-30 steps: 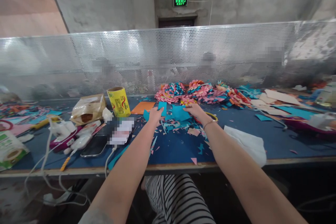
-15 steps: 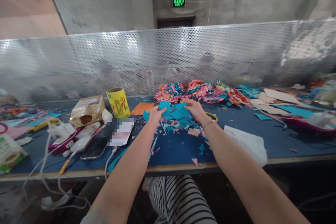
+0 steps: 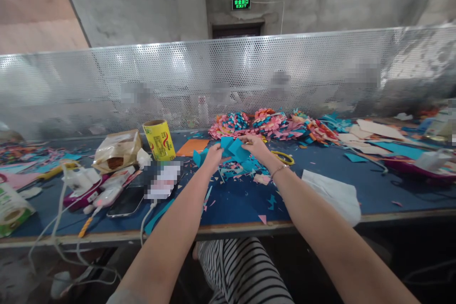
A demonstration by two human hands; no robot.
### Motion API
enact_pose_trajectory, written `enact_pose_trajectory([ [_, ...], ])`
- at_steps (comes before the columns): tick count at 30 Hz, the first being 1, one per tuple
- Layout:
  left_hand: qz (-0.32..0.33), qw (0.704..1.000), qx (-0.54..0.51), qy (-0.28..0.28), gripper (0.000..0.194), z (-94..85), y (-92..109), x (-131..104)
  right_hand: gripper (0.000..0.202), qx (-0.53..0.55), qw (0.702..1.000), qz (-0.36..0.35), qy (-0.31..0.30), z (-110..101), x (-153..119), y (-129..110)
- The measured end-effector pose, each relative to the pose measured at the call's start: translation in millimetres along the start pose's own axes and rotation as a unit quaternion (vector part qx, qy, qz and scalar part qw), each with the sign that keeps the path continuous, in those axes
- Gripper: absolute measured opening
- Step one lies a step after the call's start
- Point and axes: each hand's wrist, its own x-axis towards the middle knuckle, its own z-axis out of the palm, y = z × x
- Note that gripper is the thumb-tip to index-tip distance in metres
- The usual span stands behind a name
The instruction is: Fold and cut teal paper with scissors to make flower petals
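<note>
Pieces of blue paper (image 3: 239,151) are held up over the middle of the table, between my two hands. My left hand (image 3: 214,154) is closed, pinching a blue piece at its left side. On the other side my right hand (image 3: 258,148) is closed on the right edge of the paper, fingertips partly hidden. Below them lies a heap of blue and pink paper scraps (image 3: 262,178). A yellow scissors handle (image 3: 289,161) shows just right of my right wrist.
Pink, blue and orange paper flowers (image 3: 230,126) are piled behind my hands. Left stand a yellow tube (image 3: 159,141), a paper bag (image 3: 117,152) and phones (image 3: 125,204) with cables. A white sheet (image 3: 333,194) lies right, before a perforated metal screen (image 3: 199,73).
My hands have drawn closer together, the right one moving left. The blue paper pieces between them now overlap more and sit tilted.
</note>
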Motion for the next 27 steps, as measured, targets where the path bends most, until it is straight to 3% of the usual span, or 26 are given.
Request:
enact_pose_trajectory([
  [6, -0.070, 0.994, -0.063, -0.046, 0.004, 8.5, 12.9, -12.2, 0.031, -0.002, 0.999, 0.014, 0.036, 5.6, -1.4, -2.4],
  [10, -0.079, 0.991, -0.063, -0.091, 0.004, 10.3, 13.6, -15.5, 0.032, 0.005, 0.999, 0.039, 0.035, 9.4, -3.1, -6.4],
  [13, -0.075, 0.990, -0.043, -0.111, 0.005, 9.7, 11.5, -15.3, 0.024, -0.016, 0.999, 0.020, 0.025, 9.2, -4.7, -11.2],
  [17, -0.077, 0.990, -0.032, -0.110, 0.009, 9.3, 12.0, -15.8, 0.019, -0.049, 0.999, 0.005, 0.024, 6.6, -5.3, -12.7],
  [21, -0.082, 0.992, -0.031, -0.087, 0.009, 9.6, 15.6, -17.4, 0.020, -0.003, 0.998, 0.012, 0.064, 5.2, -5.1, -11.5],
  [27, -0.107, 0.990, -0.062, -0.066, 0.016, 8.4, 18.4, -19.0, 0.017, 0.050, 0.990, -0.061, 0.113, 2.7, -7.4, -21.9],
])
